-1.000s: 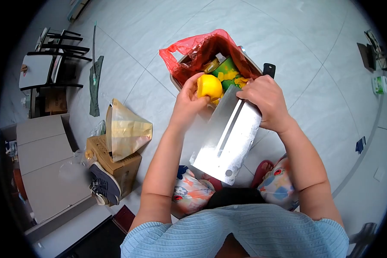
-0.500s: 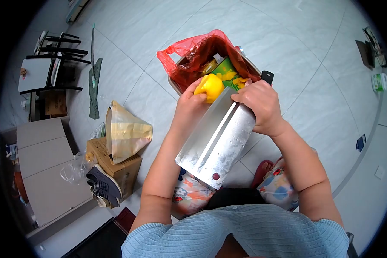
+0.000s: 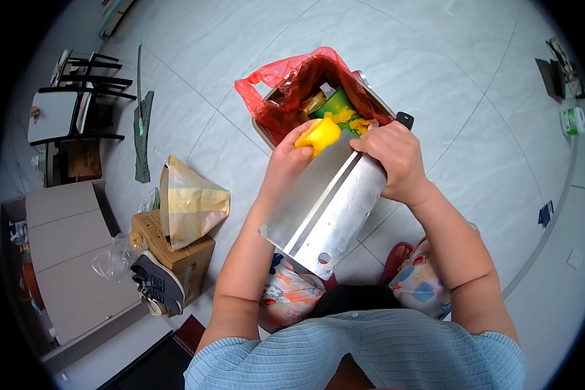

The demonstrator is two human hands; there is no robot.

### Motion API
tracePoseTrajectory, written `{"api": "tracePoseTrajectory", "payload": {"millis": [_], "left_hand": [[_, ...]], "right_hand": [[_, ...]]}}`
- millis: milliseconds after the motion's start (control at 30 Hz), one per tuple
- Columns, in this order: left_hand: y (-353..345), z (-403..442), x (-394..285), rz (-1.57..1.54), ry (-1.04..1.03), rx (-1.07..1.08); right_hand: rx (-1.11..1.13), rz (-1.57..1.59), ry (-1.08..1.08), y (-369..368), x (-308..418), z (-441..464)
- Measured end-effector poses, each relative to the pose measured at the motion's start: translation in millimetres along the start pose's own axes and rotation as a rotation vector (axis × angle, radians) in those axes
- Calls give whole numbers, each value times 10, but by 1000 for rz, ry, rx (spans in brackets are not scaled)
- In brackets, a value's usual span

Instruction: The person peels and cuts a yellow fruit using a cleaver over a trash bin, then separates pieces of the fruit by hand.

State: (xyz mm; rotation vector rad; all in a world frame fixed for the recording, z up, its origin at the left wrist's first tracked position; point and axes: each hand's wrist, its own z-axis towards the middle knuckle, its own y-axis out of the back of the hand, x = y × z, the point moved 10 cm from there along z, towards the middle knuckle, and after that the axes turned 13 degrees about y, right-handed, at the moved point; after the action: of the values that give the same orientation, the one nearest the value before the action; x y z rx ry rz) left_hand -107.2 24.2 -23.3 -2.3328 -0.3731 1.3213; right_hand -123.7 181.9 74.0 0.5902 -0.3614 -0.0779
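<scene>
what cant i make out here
Head view: middle of the black cleaver handle, hidden by the right hand.
Head view: palm side of the yellow fruit, hidden by the left hand.
Head view: bottom of the red plastic bag, hidden by its contents.
Head view: label text on the white-and-green plastic bottle, too small.

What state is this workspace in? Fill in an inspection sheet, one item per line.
Surface: pale tiled floor; the work is held up in the hands.
Things at work: peeled yellow fruit; cleaver, its blade close to the fruit, contact unclear; bin lined with a red plastic bag, yellow peelings inside.
Clutter: cardboard box, with a dark sneaker and a clear plastic bag near it.
Left hand: holds the fruit.
Right hand: holds the cleaver, thumb on the blade.
Cables: nothing seen.
Surroundings: black-framed chairs at left, white jug at right.
</scene>
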Motion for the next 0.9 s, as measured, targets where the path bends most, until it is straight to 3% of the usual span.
{"api": "tracePoseTrajectory", "payload": {"millis": [367, 400, 500, 733, 900], "left_hand": [[36, -40, 90, 99, 115, -49], [-18, -31, 137, 105, 128, -24], [71, -59, 38, 143, -118, -153], [21, -160, 47, 109, 45, -230], [4, -120, 43, 67, -169, -247]], "right_hand": [[-22, -26, -75, 17, -93, -46], [59, -59, -108, -57, -110, -88], [112, -128, -166, -152, -111, -162], [-85, -139, -114, -65, 11, -111], [-37, -196, -158, -97, 23, -125]]}}
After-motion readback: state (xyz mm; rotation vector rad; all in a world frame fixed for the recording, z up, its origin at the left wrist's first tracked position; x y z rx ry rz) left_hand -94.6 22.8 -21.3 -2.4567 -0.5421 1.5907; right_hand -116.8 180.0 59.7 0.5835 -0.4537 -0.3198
